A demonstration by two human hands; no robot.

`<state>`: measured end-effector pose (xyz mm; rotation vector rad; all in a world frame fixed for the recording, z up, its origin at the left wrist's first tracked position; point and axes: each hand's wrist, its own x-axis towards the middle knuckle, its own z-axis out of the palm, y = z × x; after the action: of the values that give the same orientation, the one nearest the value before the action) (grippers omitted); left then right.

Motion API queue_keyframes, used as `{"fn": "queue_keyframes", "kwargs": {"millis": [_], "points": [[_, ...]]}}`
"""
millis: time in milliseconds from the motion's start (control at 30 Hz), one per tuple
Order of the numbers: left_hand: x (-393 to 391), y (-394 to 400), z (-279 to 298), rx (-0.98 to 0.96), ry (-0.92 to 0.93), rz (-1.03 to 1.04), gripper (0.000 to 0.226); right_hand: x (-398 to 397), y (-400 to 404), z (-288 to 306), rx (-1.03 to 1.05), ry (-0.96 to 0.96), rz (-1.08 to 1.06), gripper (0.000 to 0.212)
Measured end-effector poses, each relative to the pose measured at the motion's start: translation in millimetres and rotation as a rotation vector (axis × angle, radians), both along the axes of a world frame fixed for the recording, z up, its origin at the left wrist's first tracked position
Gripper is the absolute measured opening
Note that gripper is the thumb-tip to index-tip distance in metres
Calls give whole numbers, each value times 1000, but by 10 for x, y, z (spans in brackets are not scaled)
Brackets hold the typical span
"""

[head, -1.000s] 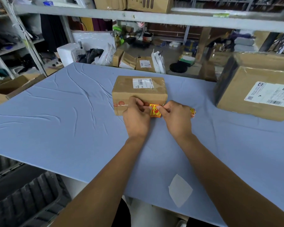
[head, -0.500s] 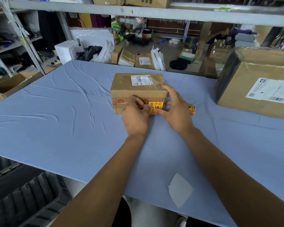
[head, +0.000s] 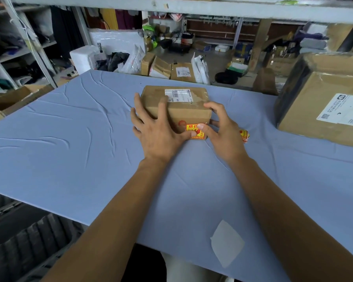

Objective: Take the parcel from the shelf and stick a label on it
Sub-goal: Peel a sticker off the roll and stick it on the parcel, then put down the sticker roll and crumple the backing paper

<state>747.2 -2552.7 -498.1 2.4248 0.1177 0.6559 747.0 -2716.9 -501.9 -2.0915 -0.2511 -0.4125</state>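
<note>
A small brown cardboard parcel (head: 183, 106) with a white shipping label on top rests on the blue table (head: 69, 143). A yellow and red label (head: 193, 129) lies on the parcel's near side. My left hand (head: 157, 129) is spread over the parcel's left corner, fingers on top and the thumb at the label's lower edge. My right hand (head: 222, 131) holds the parcel's right near corner, with its thumb pressing on the label. A roll of the same labels (head: 244, 135) lies on the table just right of my right hand.
A large cardboard box (head: 324, 106) with a white label stands at the right of the table. A pale paper scrap (head: 226, 243) lies near the front edge. Beyond the table are several small parcels (head: 171, 68), bags and shelving (head: 18, 47). A dark crate (head: 29, 245) sits low left.
My left hand has opened from pinching the label and spread over the parcel's left corner. My right hand has moved onto the right corner, its thumb now pressing the label flat.
</note>
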Motion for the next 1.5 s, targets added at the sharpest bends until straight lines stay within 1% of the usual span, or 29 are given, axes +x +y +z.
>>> {"fn": "queue_keyframes", "kwargs": {"millis": [100, 200, 267, 367, 467, 533, 600, 633, 733, 800, 833, 900, 967, 1000, 1033, 1100, 1167, 1200, 1267, 1300, 1333, 1367, 1433, 1500], "points": [[58, -7, -33, -71, -29, -3, 86, 27, -8, -32, -17, -31, -7, 44], [93, 9, -43, -105, -75, -5, 78, 42, -11, -50, -52, -36, -16, 45], [102, 15, -66, -81, -86, -9, 80, 40, 1, -57, -66, -32, -12, 49], [124, 22, -84, -22, -54, -16, 88, 38, 15, -64, -111, -1, -9, 65], [119, 39, -92, 42, -7, -21, 105, 42, 18, -59, -106, 29, 11, 85], [103, 30, -96, 77, 10, -10, 113, 33, 21, -48, -104, 36, 11, 93], [91, 10, -90, 71, 14, 3, 115, 27, 23, -42, -99, 27, 3, 92], [90, 5, -85, 56, 7, 4, 111, 28, 20, -42, -84, 21, 1, 87], [109, 16, -88, -4, -47, 1, 88, 35, 9, -51, -52, -19, -17, 62], [125, 25, -100, -21, -64, 11, 82, 40, 2, -62, -59, -73, -32, 49], [131, 24, -102, -21, -65, 16, 82, 41, 1, -64, -56, -84, -34, 47], [128, 12, -96, -8, -56, 19, 85, 48, -4, -68, -40, -63, -22, 53], [111, 2, -86, 17, -33, 14, 90, 50, -2, -57, -35, -1, -13, 69], [106, 1, -88, 29, -23, 10, 93, 44, 3, -54, -40, 21, -14, 74], [104, 2, -96, 43, -14, 7, 95, 35, 6, -58, -44, 30, -15, 74], [93, 16, -102, 85, 10, 4, 105, -6, 16, -56, -23, 30, 11, 68], [27, 23, -95, 151, 46, 20, 115, -52, 3, -51, 68, 66, 40, 64], [-41, 15, -88, 201, 55, 34, 116, -69, -19, -54, 147, 120, 28, 63], [-218, -20, -71, 287, 21, 72, 104, -132, -86, -56, 315, 254, -53, 63], [-319, -36, -68, 294, 3, 85, 95, -198, -120, -70, 360, 291, -88, 59], [-424, -44, -71, 284, 12, 80, 88, -294, -152, -82, 355, 294, -107, 50], [-527, -43, -82, 272, 45, 47, 82, -431, -172, -77, 293, 282, -119, 40], [-697, -20, -142, 236, 129, -125, 63, -731, -190, -60, 89, 246, -122, 25], [-910, 13, -164, 199, 183, -355, 41, -1008, -209, -46, 6, 244, -111, 20]]}}
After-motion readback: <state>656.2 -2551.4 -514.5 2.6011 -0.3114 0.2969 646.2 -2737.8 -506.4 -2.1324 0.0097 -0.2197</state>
